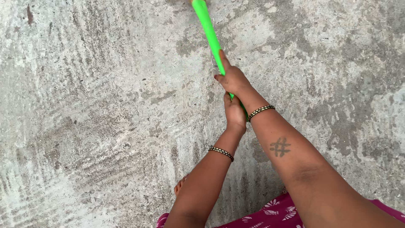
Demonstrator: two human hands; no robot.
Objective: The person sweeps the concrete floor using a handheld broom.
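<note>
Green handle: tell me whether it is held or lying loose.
Held. Right hand and left hand both wrap the green handle.

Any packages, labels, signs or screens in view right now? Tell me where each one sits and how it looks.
None in view.
Both hands grip a bright green handle: right hand higher, left hand just below.
Bare grey concrete floor fills the rest of the picture.

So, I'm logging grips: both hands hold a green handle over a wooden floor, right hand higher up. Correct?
Not quite: the floor is grey concrete, not wood, as the head view shows. Both hands do grip the green handle, right hand above left hand.
</note>
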